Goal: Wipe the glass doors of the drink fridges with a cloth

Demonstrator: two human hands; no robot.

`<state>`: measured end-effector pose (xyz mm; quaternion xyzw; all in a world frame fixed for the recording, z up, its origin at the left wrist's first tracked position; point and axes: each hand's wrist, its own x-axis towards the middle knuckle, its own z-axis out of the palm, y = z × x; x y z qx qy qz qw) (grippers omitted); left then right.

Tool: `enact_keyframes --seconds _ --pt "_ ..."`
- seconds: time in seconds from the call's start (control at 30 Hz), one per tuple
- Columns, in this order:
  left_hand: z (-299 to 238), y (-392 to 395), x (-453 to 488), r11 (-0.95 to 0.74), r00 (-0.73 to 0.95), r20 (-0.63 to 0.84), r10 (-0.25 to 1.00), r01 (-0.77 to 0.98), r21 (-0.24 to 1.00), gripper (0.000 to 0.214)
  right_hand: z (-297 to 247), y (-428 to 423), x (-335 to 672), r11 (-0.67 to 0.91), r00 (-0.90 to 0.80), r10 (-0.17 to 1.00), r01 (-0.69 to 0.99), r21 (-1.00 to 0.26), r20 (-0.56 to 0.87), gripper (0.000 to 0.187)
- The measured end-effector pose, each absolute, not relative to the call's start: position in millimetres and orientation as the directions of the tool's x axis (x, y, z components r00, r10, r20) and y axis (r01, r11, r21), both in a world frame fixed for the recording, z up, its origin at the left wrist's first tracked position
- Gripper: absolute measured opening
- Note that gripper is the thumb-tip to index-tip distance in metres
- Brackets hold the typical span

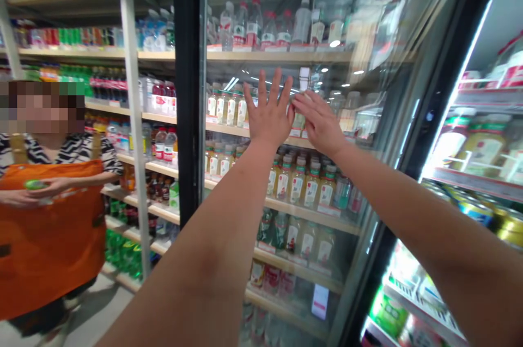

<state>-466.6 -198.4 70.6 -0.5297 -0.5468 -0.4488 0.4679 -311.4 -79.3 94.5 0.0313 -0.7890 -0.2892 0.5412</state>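
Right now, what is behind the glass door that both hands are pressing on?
Behind the glass door, wooden shelves hold rows of bottled drinks. The left hand and right hand cover some bottles, and reflections blur the upper right part.

Both hands (292, 118) lie on a glossy glass door (327, 189) with a smooth black frame (188, 91); shelves (261, 56) look wooden.
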Motion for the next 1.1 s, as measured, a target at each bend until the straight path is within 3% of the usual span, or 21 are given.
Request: enact_keyframes --seconds 0.07,0.17,0.2,0.37,0.43,0.5,0.57,0.73,0.8,0.9,0.97,1.1 --pt "70.6 -197.3 -467.0 0.069 -0.002 0.989 0.145 0.998 -0.008 0.062 101.5 -73.2 -305.4 0.846 -0.306 -0.320 0.333 0.416 0.896 0.057" --pt "70.1 -196.3 -467.3 0.068 -0.002 0.993 0.120 0.998 -0.007 0.061 111.1 -62.4 -298.0 0.861 0.011 -0.243 0.462 0.211 0.970 0.054" --pt "69.9 -196.4 -467.2 0.057 0.000 0.993 0.121 0.998 -0.007 0.061 110.2 -62.4 -299.2 0.856 0.034 -0.247 0.475 0.202 0.968 0.053" --pt "69.7 -198.6 -466.3 0.043 0.011 0.991 0.132 0.999 -0.016 0.062 96.7 -72.5 -309.4 0.800 -0.344 -0.398 0.324 0.505 0.850 0.056" --pt "70.0 -199.3 -465.7 0.045 0.001 0.991 0.131 0.999 -0.007 0.062 101.6 -67.3 -304.1 0.826 -0.256 -0.380 0.338 0.451 0.889 0.055" --pt "70.4 -199.7 -465.2 0.035 -0.008 0.990 0.139 0.999 0.003 0.062 106.6 -60.3 -299.0 0.873 -0.057 -0.288 0.395 0.287 0.956 0.055" --pt "70.6 -199.7 -465.4 0.030 -0.009 0.989 0.148 1.000 0.004 0.063 103.4 -59.5 -301.3 0.890 0.022 -0.234 0.408 0.204 0.972 0.056" --pt "70.5 -197.7 -468.0 0.045 0.003 0.990 0.142 0.999 -0.010 0.061 80.7 -74.6 -319.8 0.828 -0.329 -0.397 0.275 0.489 0.857 0.059" --pt "70.5 -196.7 -468.8 0.040 -0.001 0.991 0.137 0.999 -0.005 0.062 85.9 -70.4 -316.4 0.835 -0.290 -0.382 0.298 0.462 0.877 0.057" --pt "70.7 -195.6 -469.4 0.021 -0.007 0.992 0.128 1.000 0.004 0.062 99.9 -60.1 -310.2 0.870 -0.043 -0.251 0.427 0.245 0.967 0.056" --pt "70.8 -195.3 -470.1 0.007 -0.003 0.992 0.127 1.000 0.002 0.062 101.3 -61.3 -315.7 0.869 0.017 -0.212 0.461 0.181 0.977 0.057" --pt "71.2 -196.2 -471.1 -0.004 -0.005 0.990 0.143 1.000 0.005 0.062 96.1 -73.5 -332.6 0.831 -0.312 -0.325 0.357 0.427 0.893 0.058"
